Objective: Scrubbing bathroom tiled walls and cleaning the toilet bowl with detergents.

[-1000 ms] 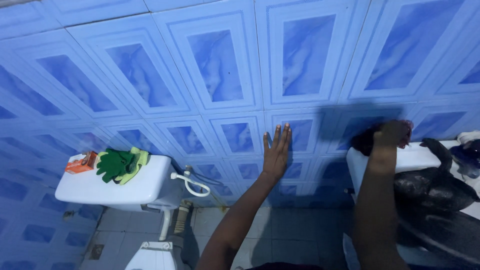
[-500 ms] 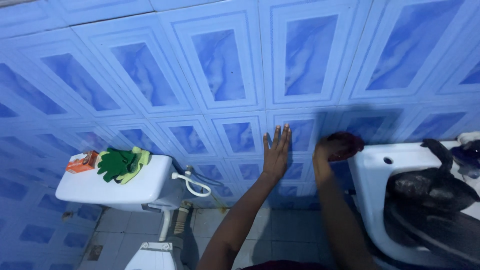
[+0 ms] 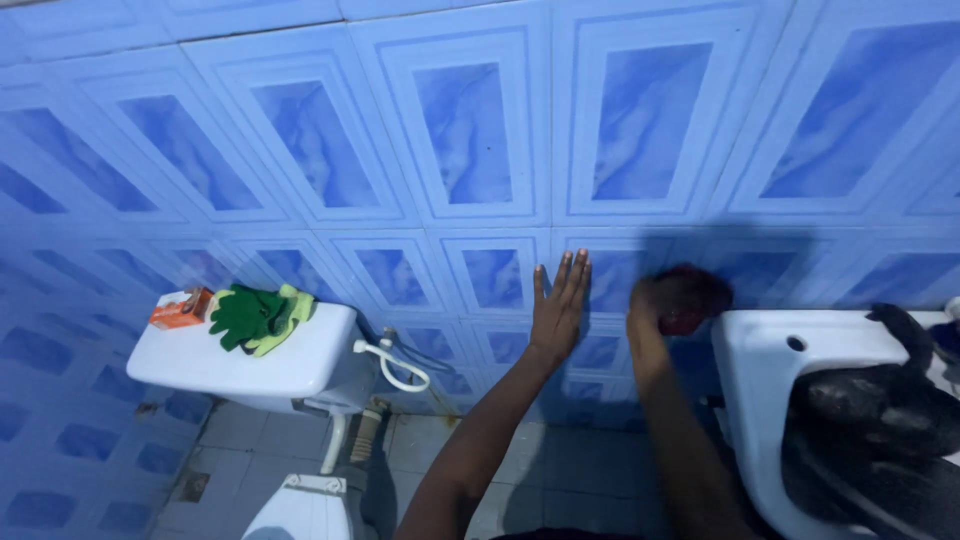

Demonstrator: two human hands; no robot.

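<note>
My left hand (image 3: 558, 307) lies flat against the blue tiled wall (image 3: 470, 140), fingers together and pointing up, holding nothing. Just to its right, my right hand (image 3: 650, 305) presses a dark red sponge or cloth (image 3: 690, 297) against the same wall, close to the left edge of the white sink (image 3: 760, 350). Both forearms reach up from the bottom of the view.
A white toilet cistern (image 3: 260, 365) stands at the left, with green gloves (image 3: 255, 315) and a small orange box (image 3: 180, 308) on its lid and a white hose (image 3: 395, 365) beside it. A black bag (image 3: 880, 420) fills the sink basin. Grey floor tiles lie below.
My right hand left the sink's rim and carried the dark red sponge left onto the wall next to my left hand. My left hand stayed put. The view shifted slightly.
</note>
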